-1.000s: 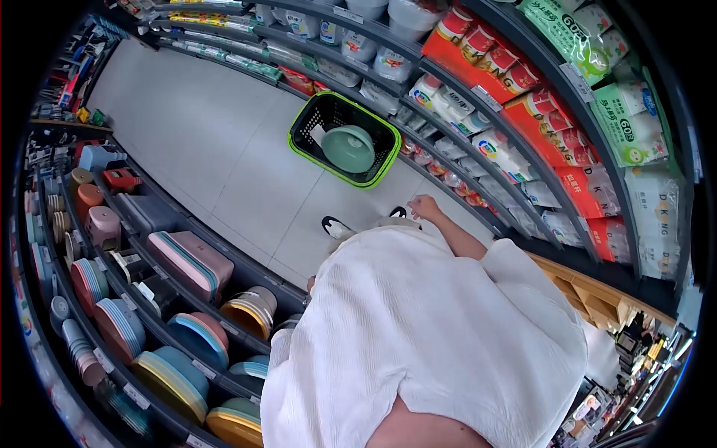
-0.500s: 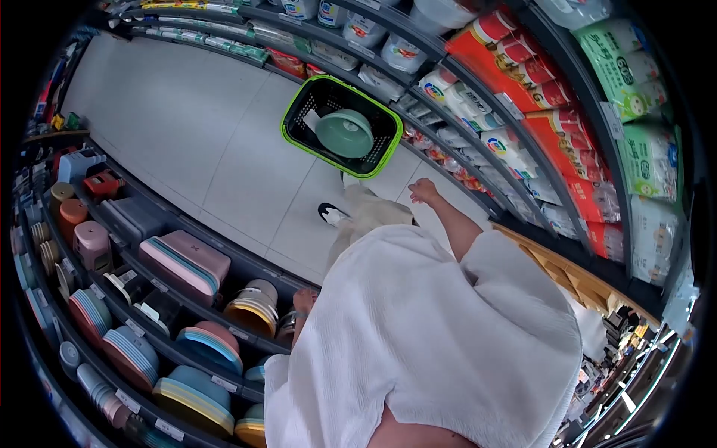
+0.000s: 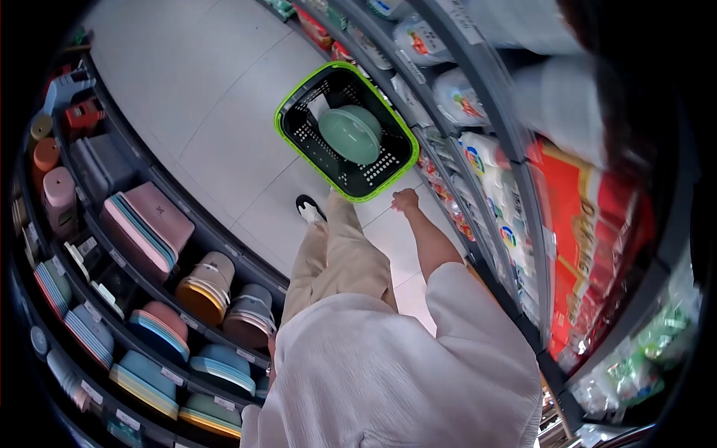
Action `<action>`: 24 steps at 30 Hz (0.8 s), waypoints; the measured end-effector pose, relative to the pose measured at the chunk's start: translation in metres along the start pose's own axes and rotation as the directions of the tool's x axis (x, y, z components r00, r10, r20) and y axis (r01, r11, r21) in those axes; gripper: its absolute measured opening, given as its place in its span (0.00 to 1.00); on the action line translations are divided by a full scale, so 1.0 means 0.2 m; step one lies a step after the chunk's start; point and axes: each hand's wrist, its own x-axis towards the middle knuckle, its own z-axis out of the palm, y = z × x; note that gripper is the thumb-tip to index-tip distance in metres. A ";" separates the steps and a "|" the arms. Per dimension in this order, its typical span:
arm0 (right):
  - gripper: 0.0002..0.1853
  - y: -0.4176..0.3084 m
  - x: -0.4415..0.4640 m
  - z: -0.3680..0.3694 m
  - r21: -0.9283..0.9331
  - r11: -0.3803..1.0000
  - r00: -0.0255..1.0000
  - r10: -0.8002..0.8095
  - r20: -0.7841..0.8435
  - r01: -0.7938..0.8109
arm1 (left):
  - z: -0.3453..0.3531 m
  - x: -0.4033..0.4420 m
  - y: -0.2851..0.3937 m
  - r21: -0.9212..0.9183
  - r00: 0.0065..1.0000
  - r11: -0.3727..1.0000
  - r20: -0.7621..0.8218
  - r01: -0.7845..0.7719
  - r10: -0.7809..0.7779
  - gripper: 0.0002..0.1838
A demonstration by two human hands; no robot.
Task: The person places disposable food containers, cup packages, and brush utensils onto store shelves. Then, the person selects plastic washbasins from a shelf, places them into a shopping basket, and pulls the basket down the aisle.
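A black shopping basket (image 3: 377, 168) with a bright green rim is on the floor ahead of my feet. Inside it lie a round green basin (image 3: 347, 134) and a white piece (image 3: 319, 107) I cannot make out. My right hand (image 3: 405, 200) hangs beside the basket's near right corner, fingers loosely bent and holding nothing; a small gap appears to separate it from the rim. Only a sliver of my left hand (image 3: 272, 349) shows at my side, near the stacked buckets (image 3: 250, 317); its fingers are hidden.
Shelving on the left carries pink storage boxes (image 3: 157, 224), yellow and white buckets (image 3: 208, 287) and stacked basins (image 3: 160, 328). Close on the right, shelves hold red packs (image 3: 582, 246) and white packages (image 3: 485, 164). A tiled aisle floor (image 3: 224, 89) runs between them.
The view has moved forward and turned; the right shelves look nearer. The basket with its basin stays ahead of me, now larger in view. My left hand has become mostly hidden.
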 end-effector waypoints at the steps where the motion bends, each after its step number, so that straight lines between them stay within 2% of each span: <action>1: 0.12 0.02 0.13 0.03 0.190 0.981 0.999 0.037 0.010 -0.038 | 0.01 -0.05 -0.01 -0.001 1.000 1.000 -0.005 0.016 -0.016 0.12; 2: 0.12 0.05 0.25 0.05 0.371 0.925 0.997 0.079 0.027 -0.083 | 0.03 -0.09 -0.02 -0.002 1.000 1.000 -0.012 0.028 -0.028 0.12; 5: 0.17 0.08 0.48 0.10 0.465 0.874 0.988 0.152 0.011 -0.140 | 0.06 -0.22 -0.04 -0.008 0.998 0.998 -0.024 0.057 -0.057 0.12; 7: 0.22 0.03 0.53 0.09 0.465 0.861 0.975 0.222 0.023 -0.207 | 0.08 -0.28 -0.06 -0.005 0.997 0.997 -0.031 0.077 -0.077 0.12; 9: 0.21 0.00 0.56 0.10 0.515 0.830 0.968 0.250 -0.002 -0.213 | 0.10 -0.35 -0.07 -0.003 0.995 0.996 -0.039 0.090 -0.090 0.12; 11: 0.21 0.06 0.70 0.12 0.602 0.764 0.971 0.221 0.091 -0.231 | 0.11 -0.39 -0.08 0.004 0.995 0.996 -0.054 0.090 -0.089 0.13; 15: 0.24 0.06 0.79 0.14 0.606 0.742 0.946 0.317 0.059 -0.287 | 0.12 -0.48 -0.14 0.003 0.994 1.000 -0.105 0.021 -0.020 0.13; 17: 0.24 0.05 0.83 0.17 0.570 0.770 0.943 0.332 0.024 -0.286 | 0.12 -0.47 -0.18 0.059 0.946 0.944 -0.035 0.324 -0.322 0.13; 18: 0.24 0.05 0.85 0.19 0.538 0.793 0.937 0.350 -0.017 -0.287 | 0.12 -0.45 -0.17 0.058 0.946 0.944 -0.041 0.324 -0.322 0.13; 20: 0.23 0.01 0.81 0.18 0.468 0.828 0.935 0.355 -0.007 -0.310 | 0.07 -0.46 -0.12 -0.065 0.959 0.959 -0.058 0.275 -0.279 0.13; 21: 0.22 0.00 0.78 0.15 0.395 0.857 0.932 0.362 -0.005 -0.331 | 0.03 -0.45 -0.05 -0.058 0.961 0.961 -0.057 0.269 -0.272 0.13; 23: 0.21 -0.01 0.67 0.10 0.409 0.850 0.930 0.368 -0.010 -0.332 | -0.02 -0.42 0.12 0.056 0.989 0.988 -0.007 0.146 -0.146 0.13; 24: 0.19 -0.02 0.62 0.07 0.412 0.850 0.931 0.366 -0.012 -0.329 | -0.02 -0.41 0.14 0.029 0.986 0.986 -0.020 0.166 -0.166 0.13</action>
